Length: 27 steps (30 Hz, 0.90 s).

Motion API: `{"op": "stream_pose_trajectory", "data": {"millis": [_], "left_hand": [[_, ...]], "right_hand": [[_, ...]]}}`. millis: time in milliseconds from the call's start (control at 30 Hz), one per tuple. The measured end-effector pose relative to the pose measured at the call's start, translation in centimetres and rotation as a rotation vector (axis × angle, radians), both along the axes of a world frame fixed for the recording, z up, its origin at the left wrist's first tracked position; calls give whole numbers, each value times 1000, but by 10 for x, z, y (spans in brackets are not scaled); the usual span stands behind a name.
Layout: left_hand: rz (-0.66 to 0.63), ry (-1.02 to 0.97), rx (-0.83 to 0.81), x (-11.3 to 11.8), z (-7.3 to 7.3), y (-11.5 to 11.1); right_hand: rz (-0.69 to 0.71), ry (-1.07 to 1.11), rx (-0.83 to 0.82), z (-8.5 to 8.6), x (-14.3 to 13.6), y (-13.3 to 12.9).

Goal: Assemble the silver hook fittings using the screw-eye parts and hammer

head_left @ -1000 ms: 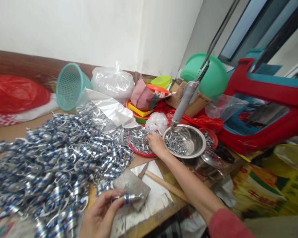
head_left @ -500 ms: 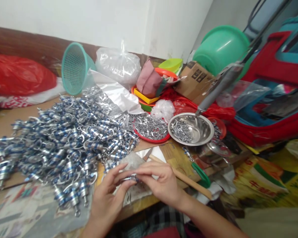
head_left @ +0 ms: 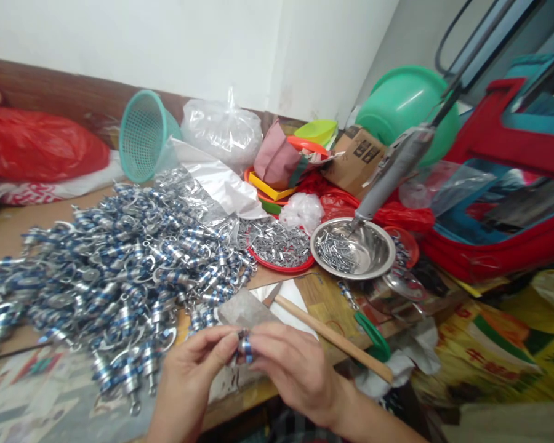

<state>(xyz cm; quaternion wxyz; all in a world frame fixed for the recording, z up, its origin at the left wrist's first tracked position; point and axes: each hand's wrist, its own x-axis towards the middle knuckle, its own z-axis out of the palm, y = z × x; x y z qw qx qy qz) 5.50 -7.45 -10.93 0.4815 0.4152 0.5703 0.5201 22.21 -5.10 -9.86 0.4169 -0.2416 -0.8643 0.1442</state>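
Over the near edge of the bench, a small blue-and-silver metal fitting (head_left: 246,348) is held between my two hands. My left hand (head_left: 198,363) is closed, thumb and fingertips pinching the fitting's left end. From the other side my right hand (head_left: 295,363) wraps its fingers round the fitting, hiding part of it. Just beyond my fingers lies a grey metal block (head_left: 247,307). A tool with a wooden handle (head_left: 332,335) slants away beside it. To the left spreads a large pile of similar blue-and-silver fittings (head_left: 115,271), many with rings or curved hooks.
A red-rimmed tray (head_left: 281,246) of small metal parts stands beyond the block. Beside it, a steel bowl (head_left: 373,249) contains metal pins. A grey lever handle (head_left: 388,175) slants over the bowl. Green-handled pliers (head_left: 373,335) lie at right. A turquoise basket (head_left: 143,136) stands behind the pile.
My hands have closed more tightly round the fitting, and its blue band now shows between them. My right fingers have curled down from their flatter pose. The view has shifted slightly.
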Motion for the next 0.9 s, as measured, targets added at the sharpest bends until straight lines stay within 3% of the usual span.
{"op": "stream_pose_trajectory", "data": {"millis": [100, 200, 367, 533, 633, 700, 767, 833, 900], "left_hand": [[-51, 65, 6, 0, 5, 2], [-82, 200, 37, -2, 9, 1], [-108, 185, 14, -6, 10, 0], [-35, -122, -141, 1, -4, -6], [56, -266, -147, 6, -16, -10], [90, -262, -145, 7, -21, -9], [78, -252, -171, 6, -23, -6], [41, -255, -194, 4, -22, -2], [2, -263, -200, 2, -20, 3]], "right_hand": [[48, -130, 232, 0, 5, 4], [46, -82, 264, -1, 7, 9], [9, 141, 9, -10, -1, 7], [-91, 280, -337, -15, -13, -7], [-108, 217, -462, -13, -13, -5], [-43, 74, -506, -10, -8, 11], [-131, -116, -477, -6, 0, 42], [-504, -290, -360, -5, 7, 83], [-627, -348, -361, -10, 11, 125]]}}
